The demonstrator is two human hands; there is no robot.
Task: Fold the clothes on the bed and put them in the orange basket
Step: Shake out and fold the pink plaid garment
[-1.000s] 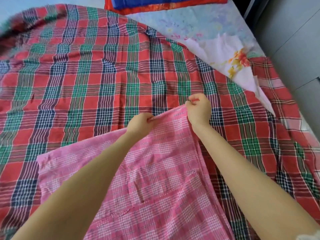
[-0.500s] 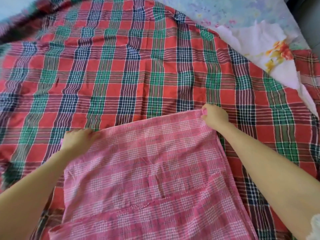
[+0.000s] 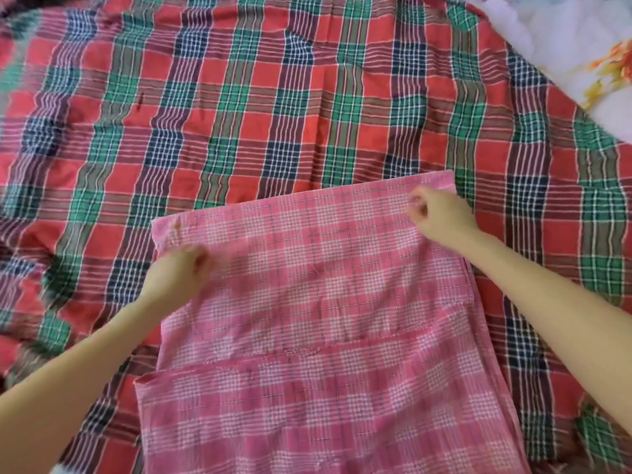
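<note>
I see the pink checked cloth (image 3: 325, 302) lying flat at lower centre of the frame on the red-and-green plaid bedspread (image 3: 239, 97). The left hand (image 3: 178, 273) rests just below its upper left corner and the right hand (image 3: 441, 215) by its upper right corner. Both have curled fingers, but I cannot tell whether they grip the cloth. A white floral sheet (image 3: 564, 35) shows at upper right.

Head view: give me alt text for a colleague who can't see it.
A pink plaid cloth lies folded flat on a red-and-green plaid sheet, the left hand and right hand on its far corners with fingers curled; whether they pinch it is unclear. A white floral fabric shows at top right.
</note>
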